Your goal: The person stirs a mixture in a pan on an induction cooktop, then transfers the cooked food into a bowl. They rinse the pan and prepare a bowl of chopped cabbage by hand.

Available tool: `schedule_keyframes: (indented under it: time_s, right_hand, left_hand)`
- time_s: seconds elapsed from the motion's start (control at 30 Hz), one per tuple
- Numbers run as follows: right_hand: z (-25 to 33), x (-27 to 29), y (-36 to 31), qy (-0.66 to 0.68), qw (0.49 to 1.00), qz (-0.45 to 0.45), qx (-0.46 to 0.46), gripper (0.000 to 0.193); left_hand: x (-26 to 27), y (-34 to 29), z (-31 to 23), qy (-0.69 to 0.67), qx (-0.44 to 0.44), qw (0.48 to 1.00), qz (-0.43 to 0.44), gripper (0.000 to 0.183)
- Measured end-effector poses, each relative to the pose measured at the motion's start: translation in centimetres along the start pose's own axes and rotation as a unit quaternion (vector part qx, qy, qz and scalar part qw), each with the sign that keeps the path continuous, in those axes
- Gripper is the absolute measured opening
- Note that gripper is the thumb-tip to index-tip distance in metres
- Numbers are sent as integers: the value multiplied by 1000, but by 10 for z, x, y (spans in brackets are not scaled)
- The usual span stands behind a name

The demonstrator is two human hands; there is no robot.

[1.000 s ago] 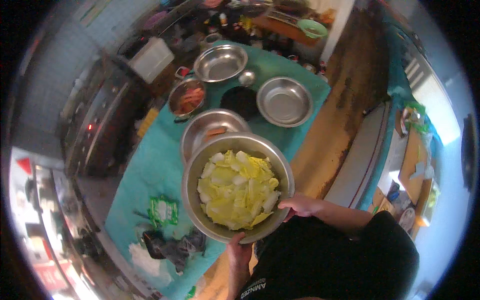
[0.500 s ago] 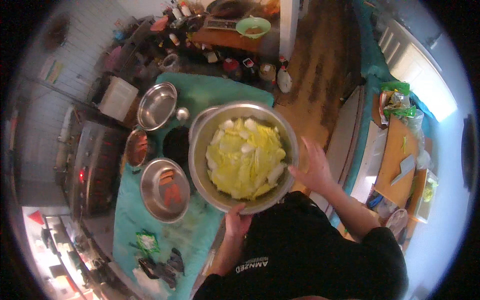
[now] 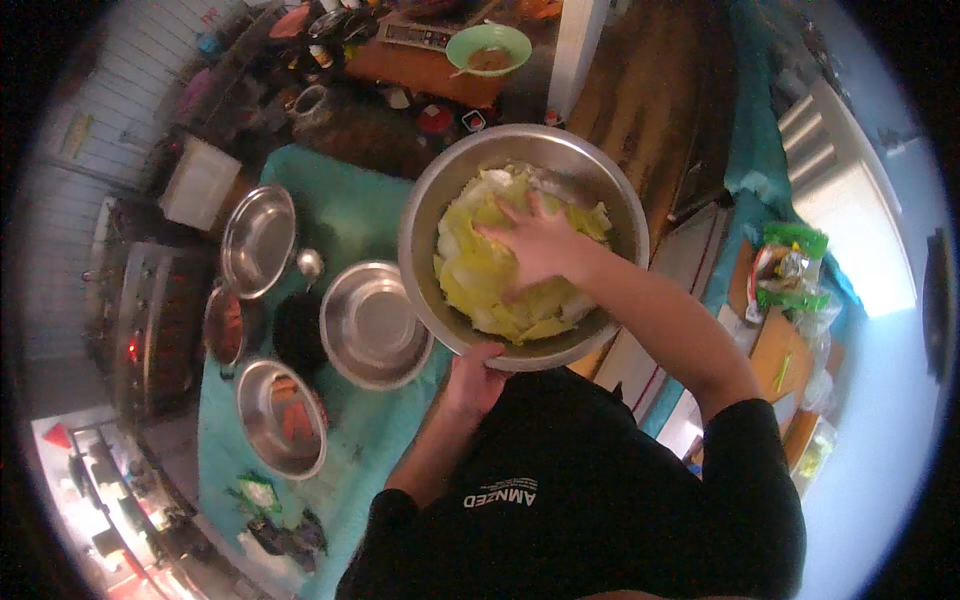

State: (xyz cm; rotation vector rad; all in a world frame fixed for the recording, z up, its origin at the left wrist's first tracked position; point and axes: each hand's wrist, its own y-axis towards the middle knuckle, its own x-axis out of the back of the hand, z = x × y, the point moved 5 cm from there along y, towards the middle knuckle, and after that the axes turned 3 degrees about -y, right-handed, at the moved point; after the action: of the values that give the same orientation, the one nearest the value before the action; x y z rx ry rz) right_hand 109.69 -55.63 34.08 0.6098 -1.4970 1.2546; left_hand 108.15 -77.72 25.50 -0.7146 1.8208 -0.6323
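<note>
A large metal bowl (image 3: 420, 240) heaped with yellow-green cabbage leaves (image 3: 470, 275) is held up in front of me. My left hand (image 3: 476, 380) grips its near rim, with the thumb over the edge and the other fingers hidden underneath. Inside the bowl, my right hand (image 3: 537, 243) rests on the leaves with its fingers spread. A second metal bowl (image 3: 377, 325) stands on the green-covered table (image 3: 375, 440), just left of the held bowl.
Further left on the table are a bowl with orange-red pieces (image 3: 270, 455), a pan (image 3: 226, 322), another metal bowl (image 3: 232, 240) and a ladle (image 3: 310, 263). A light green bowl (image 3: 505, 42) stands at the back. To the right, a wooden board (image 3: 785, 370) lies near several packages.
The cabbage bowl has moved right and away from me, uncovering the bowl beneath it. My right hand has gone from beside the rim onto the leaves. My left hand still holds the rim.
</note>
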Motion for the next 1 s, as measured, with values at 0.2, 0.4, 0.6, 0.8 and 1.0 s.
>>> schedule_keyframes:
  time_s: [0.2, 0.4, 0.6, 0.8, 1.0]
  right_hand:
    - [-89, -2, 78, 40, 998, -21, 43, 72]
    - [-164, 52, 146, 162, 986, -27, 20, 35]
    - [-189, 122, 210, 184, 970, 64, 145, 76]
    - [-146, 135, 306, 81, 982, 17, 171, 108]
    - [-117, 104, 337, -90, 934, 73, 337, 75]
  left_hand:
    - [-51, 65, -30, -46, -13, 998, -30, 41]
    - [-92, 115, -71, -38, -63, 997, -9, 49]
    - [-114, 159, -97, -66, -60, 994, -61, 55]
    - [-149, 197, -117, -149, -163, 972, -82, 57]
    - [-177, 223, -133, -216, -216, 939, -155, 54]
